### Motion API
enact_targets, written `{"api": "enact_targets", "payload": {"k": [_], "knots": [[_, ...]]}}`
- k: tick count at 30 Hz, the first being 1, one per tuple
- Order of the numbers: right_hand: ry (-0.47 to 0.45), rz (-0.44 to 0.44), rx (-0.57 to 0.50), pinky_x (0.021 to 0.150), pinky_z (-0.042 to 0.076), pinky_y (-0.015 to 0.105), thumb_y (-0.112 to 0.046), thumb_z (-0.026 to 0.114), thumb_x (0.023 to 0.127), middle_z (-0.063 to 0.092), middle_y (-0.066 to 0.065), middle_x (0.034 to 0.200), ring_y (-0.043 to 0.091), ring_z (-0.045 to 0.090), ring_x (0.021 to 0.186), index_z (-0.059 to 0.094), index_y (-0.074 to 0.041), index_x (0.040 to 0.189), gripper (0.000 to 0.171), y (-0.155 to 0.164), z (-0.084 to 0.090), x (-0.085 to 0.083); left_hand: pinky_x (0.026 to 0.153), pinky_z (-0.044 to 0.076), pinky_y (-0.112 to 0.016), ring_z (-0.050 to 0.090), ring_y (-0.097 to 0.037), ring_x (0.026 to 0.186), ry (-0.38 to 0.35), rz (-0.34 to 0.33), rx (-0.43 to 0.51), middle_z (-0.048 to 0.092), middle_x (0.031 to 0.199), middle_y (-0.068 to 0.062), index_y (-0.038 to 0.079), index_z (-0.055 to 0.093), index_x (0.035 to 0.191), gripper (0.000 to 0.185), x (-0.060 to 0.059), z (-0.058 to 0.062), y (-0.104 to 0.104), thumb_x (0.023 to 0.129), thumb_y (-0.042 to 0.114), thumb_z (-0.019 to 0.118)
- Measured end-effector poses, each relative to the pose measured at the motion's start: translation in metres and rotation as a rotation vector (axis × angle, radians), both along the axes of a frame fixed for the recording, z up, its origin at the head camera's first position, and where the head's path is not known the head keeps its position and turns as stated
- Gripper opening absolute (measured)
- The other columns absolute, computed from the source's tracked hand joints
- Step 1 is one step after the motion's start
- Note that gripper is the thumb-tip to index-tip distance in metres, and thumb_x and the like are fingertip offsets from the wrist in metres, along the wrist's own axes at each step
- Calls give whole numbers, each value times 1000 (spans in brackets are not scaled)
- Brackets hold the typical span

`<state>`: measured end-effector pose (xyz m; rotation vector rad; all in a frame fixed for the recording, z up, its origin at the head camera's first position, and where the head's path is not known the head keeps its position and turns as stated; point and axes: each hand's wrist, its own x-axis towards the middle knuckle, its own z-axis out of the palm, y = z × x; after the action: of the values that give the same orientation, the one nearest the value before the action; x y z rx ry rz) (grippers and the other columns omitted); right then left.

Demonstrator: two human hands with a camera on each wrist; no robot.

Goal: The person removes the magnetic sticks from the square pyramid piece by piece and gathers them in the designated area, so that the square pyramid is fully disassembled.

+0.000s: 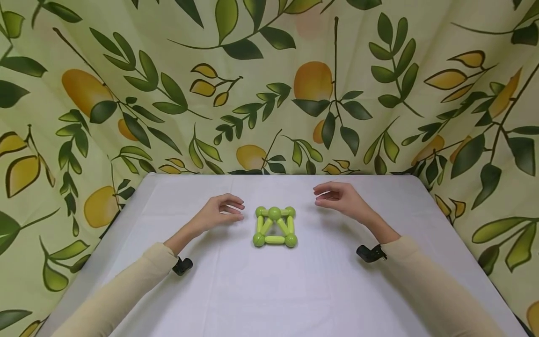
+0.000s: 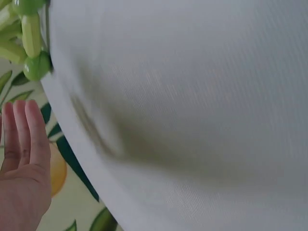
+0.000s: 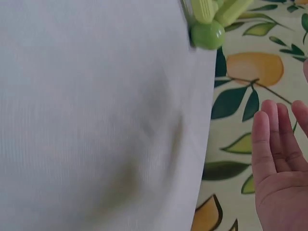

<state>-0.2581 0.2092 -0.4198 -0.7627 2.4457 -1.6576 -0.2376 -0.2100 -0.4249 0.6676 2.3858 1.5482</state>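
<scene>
Nothing is held by either hand. Left hand [image 1: 221, 211] is kept relaxed with fingers loosely bent, tips pointed right toward the green plastic ball-and-rod pyramid [image 1: 275, 226]; in the left wrist view its fingers [image 2: 26, 134] are seen nearly straight and close together. Right hand [image 1: 338, 199] is likewise loose and empty, fingers pointed left; in the right wrist view its fingers [image 3: 276, 139] are seen straight, with 1 green ball [image 3: 207, 34] of the pyramid near the top edge.

Pyramid is seen standing on the white cloth-covered table [image 1: 269, 290], near the middle, between the 2 hands. 4 balls are counted at the square base and 1 at the apex, joined by pale green rods. Base edges are seen running left-right and near-far; no long axis can be told.

Key relation: pyramid lies to the right of the left hand and to the left of the right hand, slightly nearer than both. Left hand is judged closer, its fingertips just beside the far-left base ball, not touching; right hand is set further off, apart from the far-right ball.

Leaf-and-lemon printed fabric backdrop [image 1: 269, 84] is hung behind and to both sides of the table.
</scene>
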Motion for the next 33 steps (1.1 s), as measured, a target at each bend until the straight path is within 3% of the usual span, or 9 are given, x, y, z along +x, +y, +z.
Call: {"api": "enact_targets", "payload": {"k": [14, 19, 27, 33], "knots": [[-14, 85, -82, 91, 54, 32, -5, 82, 87, 63, 29, 120, 32, 66, 104, 68, 3, 123, 39, -45, -8, 1, 88, 56, -34, 68, -31, 102, -46, -57, 36, 65, 118, -20, -6, 62, 122, 40, 13, -5, 40, 88, 4, 81], [-34, 127, -106, 90, 54, 33, -2, 83, 85, 62, 32, 120, 38, 64, 103, 66, 8, 123, 43, -59, -11, 1, 88, 56, -34, 68, -29, 100, -46, -57, 43, 65, 116, -18, -5, 63, 120, 38, 17, -9, 47, 87, 3, 81], [-33, 154, -87, 87, 55, 31, -2, 83, 85, 64, 30, 119, 35, 64, 100, 64, 10, 124, 44, -72, -15, 1, 86, 57, -33, 69, -26, 95, -23, -59, 38, 66, 113, -15, -3, 66, 115, 35, 22, -13, 57, 86, 3, 83], [-36, 175, -71, 89, 54, 38, 1, 83, 84, 65, 25, 120, 37, 63, 102, 65, 8, 125, 46, -82, -18, 1, 85, 57, -33, 69, -24, 93, -2, -48, 22, 68, 107, -10, -2, 67, 112, 33, 23, -13, 61, 84, 4, 84]]}}
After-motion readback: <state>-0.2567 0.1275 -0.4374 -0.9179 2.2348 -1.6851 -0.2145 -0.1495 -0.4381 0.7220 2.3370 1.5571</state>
